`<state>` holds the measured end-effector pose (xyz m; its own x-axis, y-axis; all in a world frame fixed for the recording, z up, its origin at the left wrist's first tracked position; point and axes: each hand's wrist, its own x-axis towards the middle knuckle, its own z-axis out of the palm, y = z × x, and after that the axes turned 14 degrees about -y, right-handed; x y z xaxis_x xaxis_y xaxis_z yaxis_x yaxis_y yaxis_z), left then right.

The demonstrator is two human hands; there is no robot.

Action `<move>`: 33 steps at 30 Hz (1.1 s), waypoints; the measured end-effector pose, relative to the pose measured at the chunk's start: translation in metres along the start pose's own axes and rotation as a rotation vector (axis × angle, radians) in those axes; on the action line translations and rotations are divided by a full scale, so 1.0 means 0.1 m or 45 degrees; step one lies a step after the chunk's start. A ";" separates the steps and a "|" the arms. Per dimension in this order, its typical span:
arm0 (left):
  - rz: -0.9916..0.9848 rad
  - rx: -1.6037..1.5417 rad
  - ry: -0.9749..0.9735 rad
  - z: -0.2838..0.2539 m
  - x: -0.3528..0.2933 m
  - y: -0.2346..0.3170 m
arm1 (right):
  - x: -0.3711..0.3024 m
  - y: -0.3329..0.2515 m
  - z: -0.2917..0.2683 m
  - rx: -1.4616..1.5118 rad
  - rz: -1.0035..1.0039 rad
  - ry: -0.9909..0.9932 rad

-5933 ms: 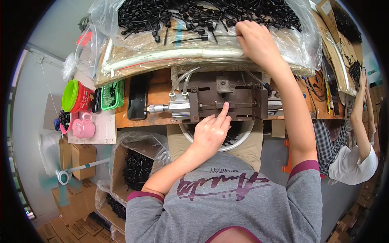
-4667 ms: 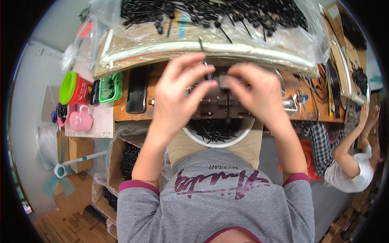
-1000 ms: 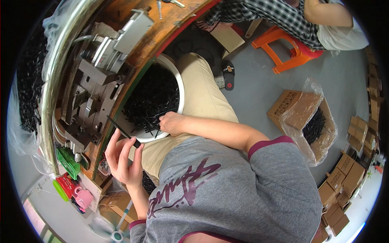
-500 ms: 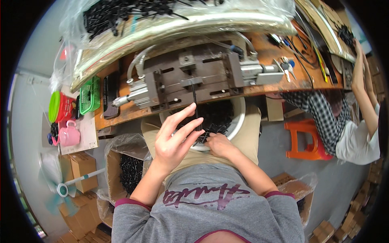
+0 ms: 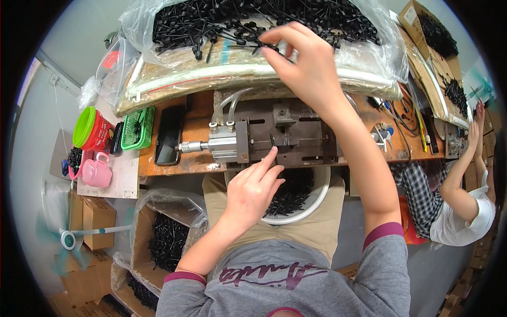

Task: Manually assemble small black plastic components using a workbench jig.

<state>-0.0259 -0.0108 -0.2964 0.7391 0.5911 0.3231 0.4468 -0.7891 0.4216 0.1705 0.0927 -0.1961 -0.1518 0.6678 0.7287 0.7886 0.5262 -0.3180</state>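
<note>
My left hand (image 5: 252, 193) is at the front of a dark metal fixture (image 5: 288, 113), its index finger stretched toward the middle slot. A thin black rod (image 5: 273, 139) shows just beyond that fingertip; the fingers cover the rest of it. Slightly blurred, my right hand (image 5: 309, 63) reaches over the far pile of black headed rods (image 5: 211, 26), thumb and index finger apart at its front edge. Whether a rod lies between them is hard to see. A white tub (image 5: 322, 198) of black rods sits in my lap below the fixture.
Metal air cylinders (image 5: 223, 145) flank the fixture. To the left are a phone (image 5: 169, 134), a green basket (image 5: 138, 129), a red bucket (image 5: 96, 132) and a pink mug (image 5: 97, 172). An open carton (image 5: 142, 243) stands below. A co-worker (image 5: 459, 211) sits at right.
My right hand has risen from the lap tub to the far pile of rods. My left hand stays at the fixture with its fingertips nearer the slot. The view has shifted.
</note>
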 end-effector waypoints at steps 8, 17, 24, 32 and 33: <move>0.104 0.043 -0.025 0.10 0.09 0.01 | 0.66 0.49 0.44 -0.545 0.253 -0.551; 0.109 0.181 -0.036 0.19 0.12 0.01 | 0.44 0.41 -0.12 0.335 0.604 -0.723; 0.084 0.305 -0.205 0.10 0.29 0.04 | 0.25 0.58 -0.40 1.328 0.705 -0.373; 0.047 0.273 -0.286 0.04 0.30 0.02 | -0.24 0.34 -0.72 1.062 0.533 -0.264; 0.046 0.274 -0.301 0.02 0.31 0.02 | -0.37 0.21 -0.68 0.891 0.444 -0.246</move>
<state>-0.0012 0.0056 -0.2868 0.8420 0.5265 0.1180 0.4956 -0.8411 0.2166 0.2331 0.0428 -0.1883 -0.1170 0.8999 0.4200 0.2633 0.4359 -0.8606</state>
